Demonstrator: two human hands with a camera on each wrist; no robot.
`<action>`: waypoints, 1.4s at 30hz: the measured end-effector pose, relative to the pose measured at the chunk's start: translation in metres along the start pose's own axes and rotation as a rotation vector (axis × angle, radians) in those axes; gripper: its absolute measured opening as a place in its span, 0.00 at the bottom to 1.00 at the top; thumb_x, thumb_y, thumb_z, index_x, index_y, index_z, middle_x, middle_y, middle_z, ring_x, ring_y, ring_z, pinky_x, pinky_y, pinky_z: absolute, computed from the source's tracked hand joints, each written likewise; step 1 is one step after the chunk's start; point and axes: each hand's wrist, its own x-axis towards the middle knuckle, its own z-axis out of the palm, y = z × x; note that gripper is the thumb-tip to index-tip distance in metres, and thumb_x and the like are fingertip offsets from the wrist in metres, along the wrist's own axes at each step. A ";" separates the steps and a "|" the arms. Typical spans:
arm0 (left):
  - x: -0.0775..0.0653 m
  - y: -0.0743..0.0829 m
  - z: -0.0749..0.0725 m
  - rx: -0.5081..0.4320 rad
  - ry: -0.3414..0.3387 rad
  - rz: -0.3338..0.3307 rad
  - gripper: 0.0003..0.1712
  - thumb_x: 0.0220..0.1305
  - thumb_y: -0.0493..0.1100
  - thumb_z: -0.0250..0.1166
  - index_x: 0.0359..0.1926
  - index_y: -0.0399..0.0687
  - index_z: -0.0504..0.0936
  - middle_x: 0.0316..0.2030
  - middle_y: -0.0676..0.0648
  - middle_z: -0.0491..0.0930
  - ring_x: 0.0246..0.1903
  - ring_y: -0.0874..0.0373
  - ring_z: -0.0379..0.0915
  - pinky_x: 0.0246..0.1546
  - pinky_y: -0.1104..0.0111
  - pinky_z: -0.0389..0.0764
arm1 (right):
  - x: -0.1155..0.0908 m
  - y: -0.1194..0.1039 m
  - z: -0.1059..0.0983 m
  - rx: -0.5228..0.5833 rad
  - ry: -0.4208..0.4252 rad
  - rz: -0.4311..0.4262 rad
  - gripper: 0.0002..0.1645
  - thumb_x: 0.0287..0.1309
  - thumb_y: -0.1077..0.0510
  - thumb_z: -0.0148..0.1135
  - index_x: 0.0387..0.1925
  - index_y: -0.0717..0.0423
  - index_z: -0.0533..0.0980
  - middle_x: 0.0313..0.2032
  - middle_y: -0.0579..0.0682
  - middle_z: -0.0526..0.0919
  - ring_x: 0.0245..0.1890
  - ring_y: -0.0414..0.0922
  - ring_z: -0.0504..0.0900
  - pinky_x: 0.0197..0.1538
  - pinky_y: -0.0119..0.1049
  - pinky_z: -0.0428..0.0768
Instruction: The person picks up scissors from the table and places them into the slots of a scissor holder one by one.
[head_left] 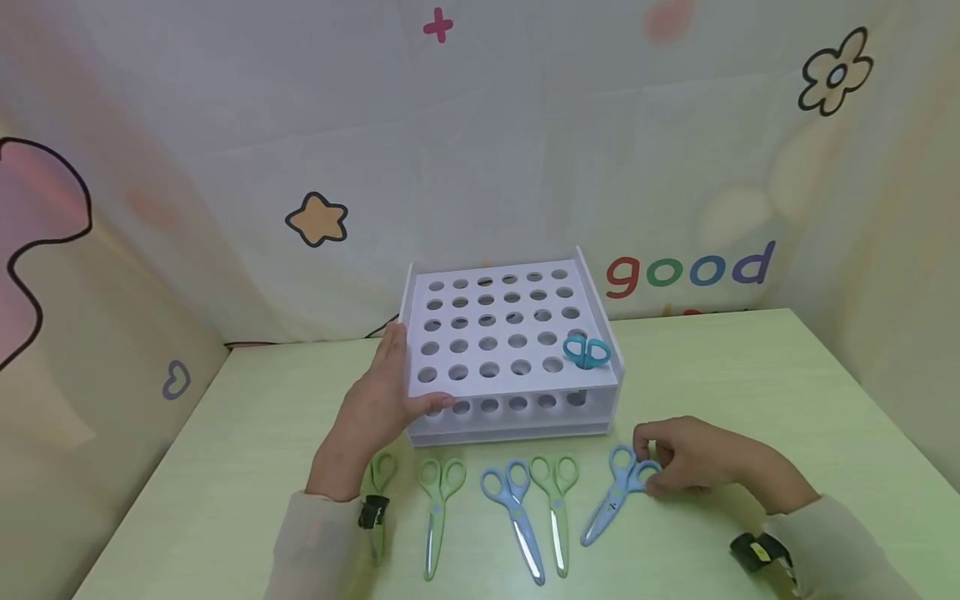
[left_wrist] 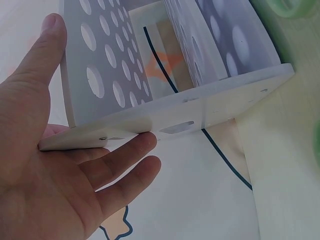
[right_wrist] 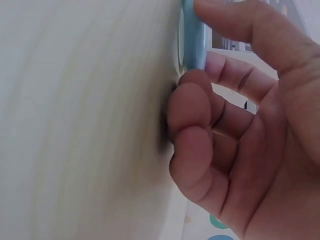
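My left hand [head_left: 378,392] holds the left side of a white rack [head_left: 502,390] with rows of round holes. In the left wrist view its thumb [left_wrist: 42,55] lies by the holed top board and the fingers rest along the outer side wall [left_wrist: 175,115]. Teal-handled scissors [head_left: 587,352] stand in a hole at the rack's right front, handles up. On the table, my right hand [head_left: 693,458] pinches one handle loop of blue scissors [head_left: 617,498], whose blades point toward the front. Close up, thumb and fingertips meet at that blue handle [right_wrist: 194,40].
In front of the rack lie green scissors [head_left: 435,517], more blue scissors [head_left: 517,521] and green scissors [head_left: 557,517] to their right. Another green pair [head_left: 381,475] is partly hidden by my left wrist. A printed curtain [head_left: 480,167] hangs behind the pale table [head_left: 705,375].
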 end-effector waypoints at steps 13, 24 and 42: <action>-0.001 0.000 -0.001 0.016 -0.009 -0.015 0.75 0.51 0.63 0.78 0.80 0.41 0.36 0.80 0.42 0.37 0.63 0.43 0.65 0.49 0.55 0.76 | -0.004 -0.013 0.005 -0.086 0.009 0.083 0.24 0.50 0.54 0.79 0.44 0.45 0.73 0.25 0.48 0.73 0.24 0.45 0.72 0.30 0.38 0.69; -0.002 0.000 -0.001 -0.008 -0.015 -0.016 0.74 0.52 0.62 0.78 0.80 0.41 0.35 0.80 0.42 0.35 0.68 0.42 0.60 0.56 0.52 0.73 | -0.002 -0.023 0.019 -0.251 0.100 -0.055 0.22 0.46 0.55 0.80 0.35 0.44 0.71 0.23 0.41 0.70 0.25 0.39 0.67 0.29 0.35 0.67; -0.002 0.000 -0.001 0.004 -0.019 -0.023 0.74 0.52 0.62 0.78 0.80 0.42 0.35 0.80 0.43 0.36 0.61 0.43 0.65 0.50 0.54 0.75 | -0.006 -0.022 -0.002 -0.067 0.145 -0.158 0.13 0.54 0.57 0.75 0.38 0.46 0.77 0.28 0.41 0.76 0.29 0.40 0.74 0.33 0.33 0.74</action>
